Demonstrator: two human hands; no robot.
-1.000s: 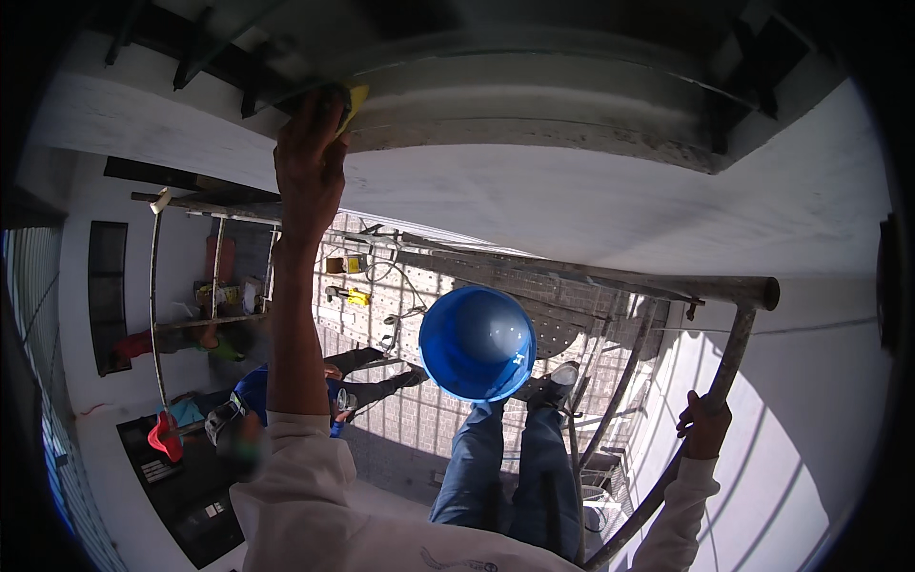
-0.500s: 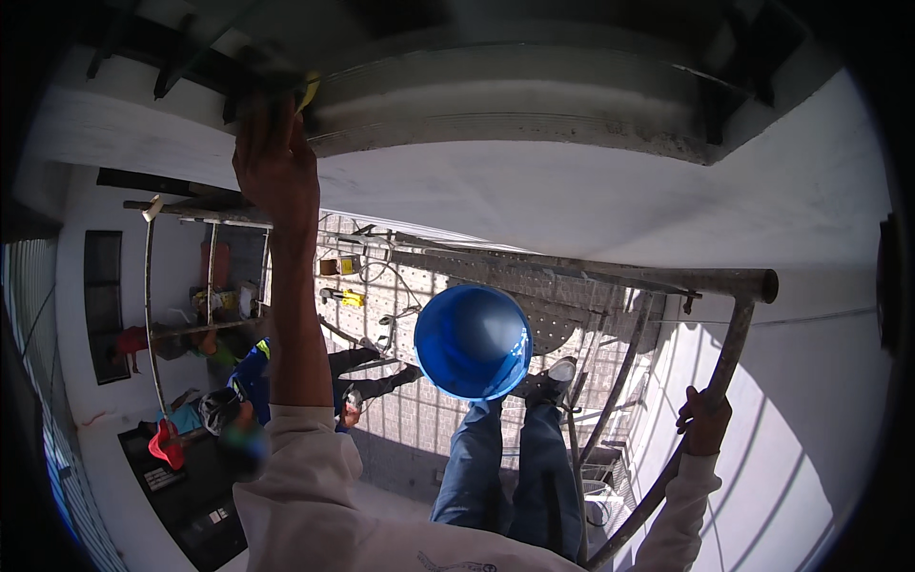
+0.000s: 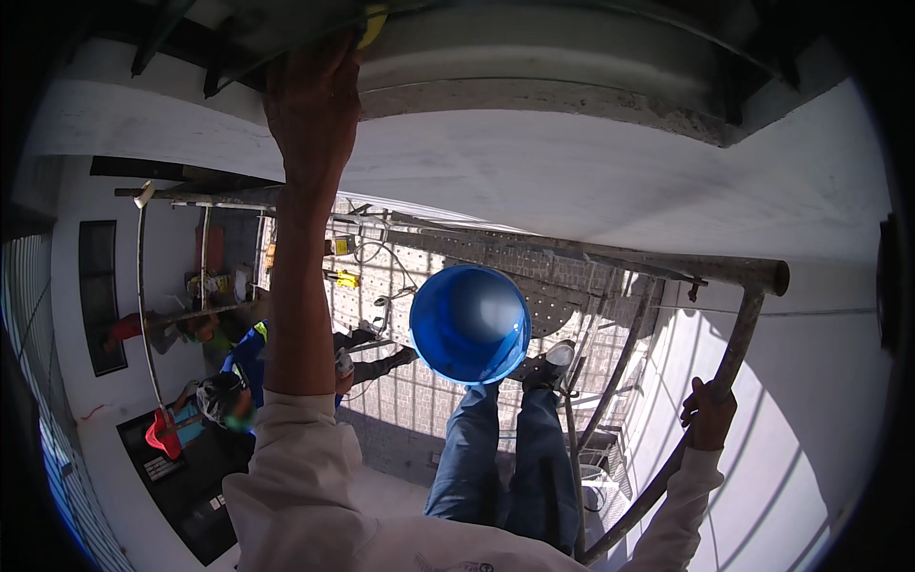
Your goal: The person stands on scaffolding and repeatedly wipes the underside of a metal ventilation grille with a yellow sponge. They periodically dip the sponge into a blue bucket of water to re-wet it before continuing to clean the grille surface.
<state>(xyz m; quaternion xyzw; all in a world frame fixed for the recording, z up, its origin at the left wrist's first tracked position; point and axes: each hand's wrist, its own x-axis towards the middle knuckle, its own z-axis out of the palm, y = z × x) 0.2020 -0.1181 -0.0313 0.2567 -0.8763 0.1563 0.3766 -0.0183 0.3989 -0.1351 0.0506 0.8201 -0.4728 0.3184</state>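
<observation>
- Up by the dark metal bars (image 3: 157, 43), reaching with the left hand (image 3: 313, 105), fingers bent into shadow and apparently clamped on a yellow sponge (image 3: 375, 24) poking out just to their right.
- Cannot tell, in that shadow, how firmly clamped, nor whether touching the grey ledge (image 3: 553, 95) running off to the right of that hand.
- Well to the right of and lower than the left hand, holding on with the right hand (image 3: 708, 415), wrapped around a metal pipe (image 3: 739, 343).
- Between the two hands, far beneath the left, looking down into a blue bucket (image 3: 429, 319), close to a shoe (image 3: 560, 355); cannot tell its support.
- Could lose the yellow sponge through a loosened or wet grip, dropping it past the left forearm, maybe toward a co-worker (image 3: 250, 353) lower down on that side.
- Could sway or slip by stretching too far with the left hand, or by easing the right hand off the metal pipe.
- Could knock the blue bucket with a careless step.
- Might scrape knuckles by pushing the left hand against the dark metal bars.
</observation>
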